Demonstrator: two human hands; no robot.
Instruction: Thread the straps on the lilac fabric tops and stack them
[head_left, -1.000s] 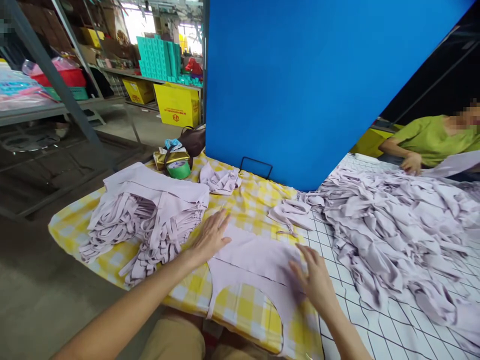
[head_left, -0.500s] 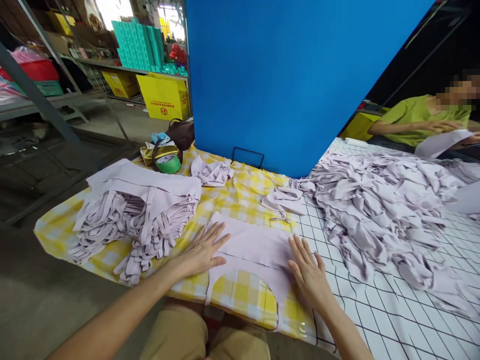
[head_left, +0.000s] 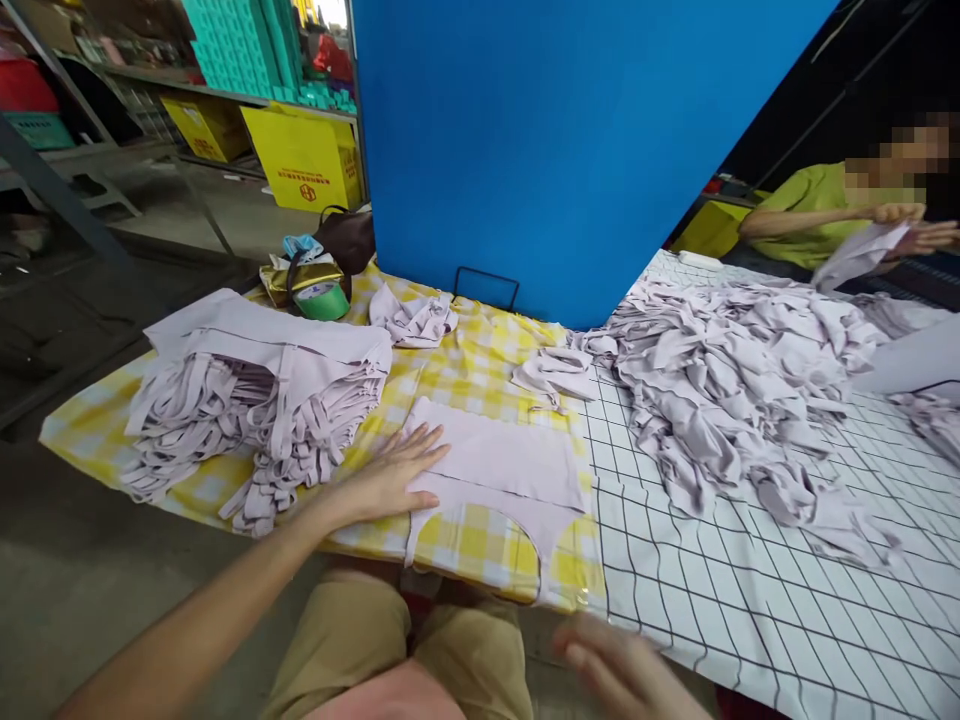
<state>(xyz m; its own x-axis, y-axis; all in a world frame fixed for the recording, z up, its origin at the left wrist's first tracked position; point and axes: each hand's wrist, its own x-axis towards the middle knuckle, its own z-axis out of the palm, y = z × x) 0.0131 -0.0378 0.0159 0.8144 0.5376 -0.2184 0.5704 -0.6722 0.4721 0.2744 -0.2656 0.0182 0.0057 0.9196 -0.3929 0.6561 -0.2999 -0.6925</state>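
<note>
A pale lilac strappy top [head_left: 502, 455] lies flat on the yellow checked cloth [head_left: 469, 535], its straps toward me. My left hand [head_left: 394, 475] rests on the top's left side, fingers spread, palm down. Off the front edge of the table, my right hand [head_left: 626, 665] is blurred by motion and touches no garment; its fingers are too smeared to read. Left of the lilac top is a thick stack of similar tops [head_left: 262, 345], straps hanging toward the front edge.
A large heap of lilac garments [head_left: 735, 375] covers the grid-patterned cloth [head_left: 675, 560] on the right. A tall blue panel [head_left: 570, 150] stands behind. Green tape [head_left: 322, 300] sits at the back left. Across the table, a person in a green shirt [head_left: 810, 215] handles a lilac piece.
My right hand has left the top's right side and moved down toward me, off the table edge. My left hand stays on the top. The view has shifted slightly.
</note>
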